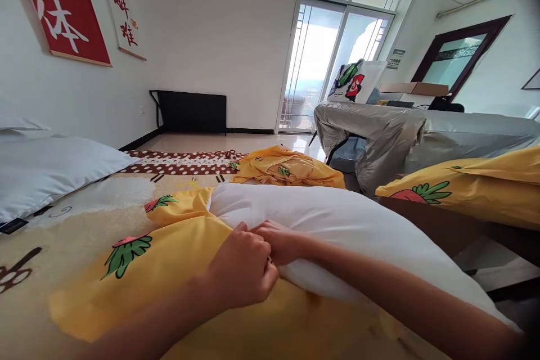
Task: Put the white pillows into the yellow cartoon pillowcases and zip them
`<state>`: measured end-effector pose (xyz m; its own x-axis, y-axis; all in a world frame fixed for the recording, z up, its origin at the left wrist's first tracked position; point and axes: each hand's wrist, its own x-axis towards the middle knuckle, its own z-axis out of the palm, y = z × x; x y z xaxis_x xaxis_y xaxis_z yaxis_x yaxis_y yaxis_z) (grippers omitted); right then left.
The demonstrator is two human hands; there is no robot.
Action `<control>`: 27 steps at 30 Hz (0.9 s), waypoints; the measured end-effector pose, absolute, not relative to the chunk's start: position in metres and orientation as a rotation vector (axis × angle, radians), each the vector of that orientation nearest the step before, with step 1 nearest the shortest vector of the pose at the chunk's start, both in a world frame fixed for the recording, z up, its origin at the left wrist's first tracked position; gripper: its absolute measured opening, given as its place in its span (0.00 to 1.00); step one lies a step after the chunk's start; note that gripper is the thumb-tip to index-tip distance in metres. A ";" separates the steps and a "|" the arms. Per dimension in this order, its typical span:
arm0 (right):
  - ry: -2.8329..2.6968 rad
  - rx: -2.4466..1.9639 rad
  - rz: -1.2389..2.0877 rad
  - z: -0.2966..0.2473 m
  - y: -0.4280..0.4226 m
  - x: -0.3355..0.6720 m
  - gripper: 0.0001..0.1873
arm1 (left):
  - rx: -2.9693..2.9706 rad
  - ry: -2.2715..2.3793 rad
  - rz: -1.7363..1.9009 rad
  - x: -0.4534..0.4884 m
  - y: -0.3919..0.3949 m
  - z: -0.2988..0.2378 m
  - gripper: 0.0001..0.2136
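Note:
A white pillow (363, 219) lies across the bed, its left end inside a yellow pillowcase (181, 247) printed with green-leaved carrots. The case's open edge runs across the pillow beneath both hands. My left hand (244, 264) is closed in a fist around that edge. Against it, my right hand (280, 242) is also closed, fingers bent down at the pillowcase edge over the white pillow. Its fingertips are partly hidden behind the left hand. The rest of the yellow cloth spreads below my wrists, blurred near the bottom.
Crumpled yellow fabric (291, 166) lies beyond the pillow. Another yellow pillow (472, 185) rests at the right, on a dark brown surface. White pillows (59, 169) are at the left on the beige patterned bedding (97, 208). A plastic-covered table (422, 129) stands at the back right.

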<state>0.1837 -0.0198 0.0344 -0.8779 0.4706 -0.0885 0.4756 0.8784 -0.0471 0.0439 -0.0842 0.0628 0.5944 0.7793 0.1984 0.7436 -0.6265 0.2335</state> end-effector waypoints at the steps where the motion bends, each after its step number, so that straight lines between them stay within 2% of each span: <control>1: 2.951 0.762 -0.114 0.023 -0.025 0.184 0.03 | 2.785 1.240 0.382 0.042 -0.084 0.061 0.10; 3: 2.953 0.797 -0.157 0.010 -0.034 0.186 0.02 | 2.884 1.207 0.285 0.033 -0.079 0.056 0.10; 4: 2.972 0.782 -0.242 0.010 -0.036 0.187 0.04 | 2.892 1.247 0.269 0.027 -0.075 0.054 0.10; 9: 2.814 0.563 -1.117 0.060 0.015 0.203 0.18 | 2.751 1.581 0.325 0.001 -0.050 0.029 0.14; 10: 2.861 0.700 -1.111 0.073 0.034 0.205 0.21 | 2.712 1.598 0.341 -0.001 -0.049 0.022 0.14; 13: 3.037 1.330 -0.556 0.091 0.091 0.209 0.26 | 2.679 1.602 0.378 -0.001 -0.057 0.005 0.13; 15: 2.997 1.550 -0.306 0.084 0.117 0.208 0.30 | 2.709 1.607 0.349 0.001 -0.065 0.002 0.12; 20: 2.856 1.598 -0.366 0.034 0.135 0.210 0.28 | 2.732 1.657 0.275 0.004 -0.068 0.013 0.11; 23: 2.872 1.552 -0.410 0.025 0.130 0.214 0.29 | 2.742 1.825 0.309 0.004 -0.054 0.021 0.11; 27: 2.993 1.469 -0.368 0.043 0.112 0.225 0.31 | 2.617 2.211 0.312 -0.010 -0.023 0.032 0.24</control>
